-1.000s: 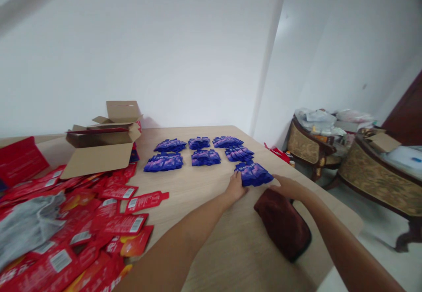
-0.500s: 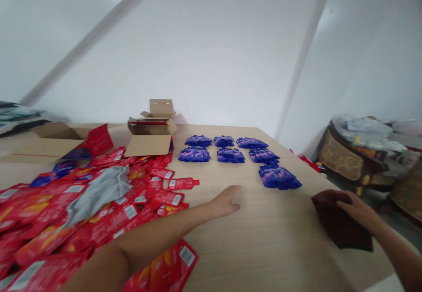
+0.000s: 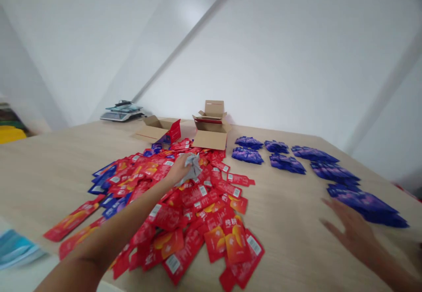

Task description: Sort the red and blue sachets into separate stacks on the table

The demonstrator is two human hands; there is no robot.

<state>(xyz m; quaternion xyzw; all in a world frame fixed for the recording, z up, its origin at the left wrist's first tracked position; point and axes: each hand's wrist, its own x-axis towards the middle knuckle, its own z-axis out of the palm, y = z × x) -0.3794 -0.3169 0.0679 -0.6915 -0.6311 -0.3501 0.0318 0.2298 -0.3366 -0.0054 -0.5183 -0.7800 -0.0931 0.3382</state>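
Note:
Over the heap of red pouches [image 3: 165, 213], my left hand [image 3: 180, 169] is closed on a crumpled grey cloth [image 3: 193, 169]. Orange fruit pictures and white barcode labels show on many of the pouches. My right hand [image 3: 351, 228], slightly blurred, hovers over the table at the right with fingers apart and nothing in them. It is nearest to a pile of blue-purple packets [image 3: 365, 202], just in front of it. Several more piles of the same packets [image 3: 285, 162] lie in rows farther back.
Open cardboard boxes [image 3: 211, 139] stand behind the heap, one with a red side. A flat scale-like device [image 3: 121, 112] sits at the back left of the wooden table [image 3: 52, 173]. Something blue and white [image 3: 16, 248] lies at the lower left. A white wall rises behind.
The view has turned left. My left hand has moved from bare table onto the heap and taken hold of the grey cloth. The dark, flat piece in my right hand is gone from view.

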